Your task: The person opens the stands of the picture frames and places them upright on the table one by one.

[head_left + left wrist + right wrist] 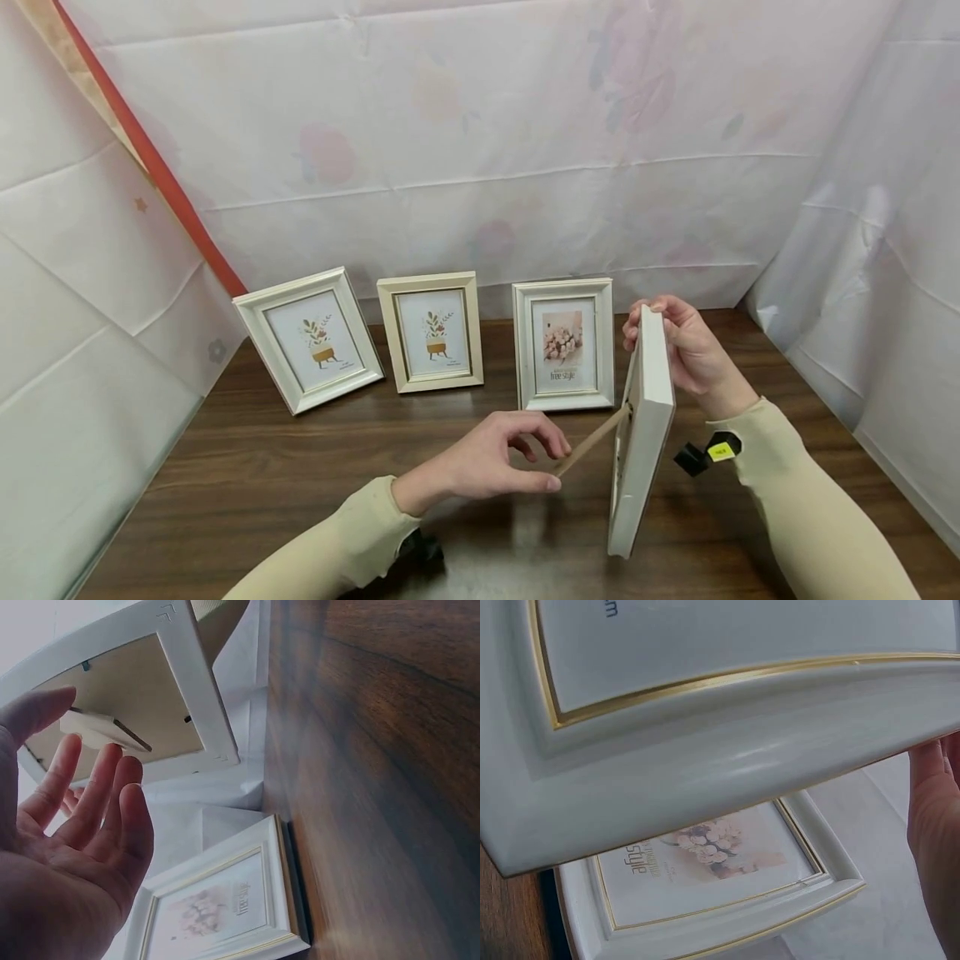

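Observation:
A white photo frame (651,433) stands on edge on the right, its narrow side toward me. My right hand (686,346) grips it by its upper far end, fingers and thumb around the border. From its beige back panel (146,682) a tan easel stand (595,439) sticks out to the left. The stand's free end lies between the thumb and index fingertips of my left hand (498,458), whose other fingers are loosely bent. In the right wrist view the held frame's gold-lined front (705,750) fills the top, with my right hand at the right edge.
Three framed pictures stand along the back of the brown wooden table (300,475): a tilted white frame (311,340), a cream frame (431,332) and a white flower-photo frame (564,344). A pale patterned cloth (465,158) hangs behind them.

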The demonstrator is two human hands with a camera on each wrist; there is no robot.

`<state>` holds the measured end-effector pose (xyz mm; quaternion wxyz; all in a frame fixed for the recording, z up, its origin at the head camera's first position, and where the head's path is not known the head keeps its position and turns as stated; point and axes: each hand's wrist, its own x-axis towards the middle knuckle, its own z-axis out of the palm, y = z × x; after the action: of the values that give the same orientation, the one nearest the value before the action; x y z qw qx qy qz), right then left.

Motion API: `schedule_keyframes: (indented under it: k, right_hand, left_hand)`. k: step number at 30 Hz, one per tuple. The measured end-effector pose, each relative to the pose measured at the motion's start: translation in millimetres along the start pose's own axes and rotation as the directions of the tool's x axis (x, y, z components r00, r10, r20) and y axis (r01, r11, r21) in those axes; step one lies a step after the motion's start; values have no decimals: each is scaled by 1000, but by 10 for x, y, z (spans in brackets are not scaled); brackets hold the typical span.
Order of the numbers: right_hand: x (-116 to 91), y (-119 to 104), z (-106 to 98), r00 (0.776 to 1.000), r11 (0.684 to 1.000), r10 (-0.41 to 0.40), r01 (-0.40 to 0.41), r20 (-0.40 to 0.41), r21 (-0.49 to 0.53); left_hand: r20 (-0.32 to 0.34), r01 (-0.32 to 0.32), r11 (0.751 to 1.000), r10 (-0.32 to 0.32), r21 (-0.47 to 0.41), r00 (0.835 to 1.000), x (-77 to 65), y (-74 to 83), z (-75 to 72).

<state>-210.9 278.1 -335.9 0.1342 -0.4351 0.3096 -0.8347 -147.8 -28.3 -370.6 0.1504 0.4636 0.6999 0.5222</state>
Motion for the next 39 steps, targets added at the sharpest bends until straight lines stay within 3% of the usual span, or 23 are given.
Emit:
schedule_keyframes:
  k: [12, 20, 29, 36, 39]
  right_hand:
    - [-64, -142, 25, 1000, 1000, -16, 16, -25, -27]
    - [-269, -308, -43, 997, 997, -22, 16, -79, -74]
    - [-564, -584, -166, 986, 977, -107, 81, -127, -198]
    - [-752, -827, -260, 961, 978, -156, 118, -229, -170]
    - [-818, -943, -273, 928, 971, -183, 119, -324, -206]
  left_hand:
    - [-42, 41, 998, -43, -37, 998, -107, -80, -83]
    - [-123, 68, 996, -74, -54, 990, -262, -137, -253]
    - [-194, 137, 990, -140, -30, 971, -413, -117, -496]
    - [-259, 199, 980, -199, -27, 945, -573, -156, -626]
    - [-254, 204, 978, -205, -32, 945, -614, -190, -635]
